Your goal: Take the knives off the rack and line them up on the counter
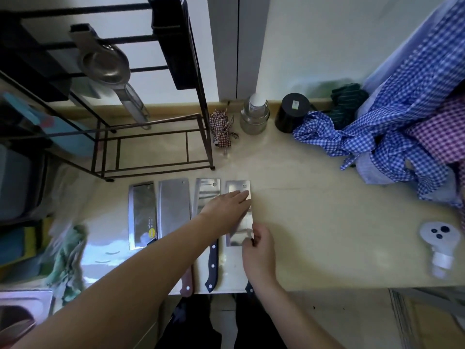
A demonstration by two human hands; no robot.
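Several cleavers lie side by side on the beige counter [314,222], blades pointing away from me. From the left: one with a yellow sticker [142,215], a plain one [175,207], one with a black riveted handle [206,195], and the rightmost cleaver [239,233]. My left hand [226,205] lies flat, fingers spread, across the third and rightmost blades. My right hand [259,250] pinches the near right corner of the rightmost blade and covers its handle. The black metal rack [201,102] stands behind the knives.
A steel strainer [108,64] hangs on the rack. A glass jar [254,114], a black cup [293,112] and checked cloths [377,132] sit at the back right. A white gadget [439,245] lies near the right edge. A sink [22,313] is at lower left.
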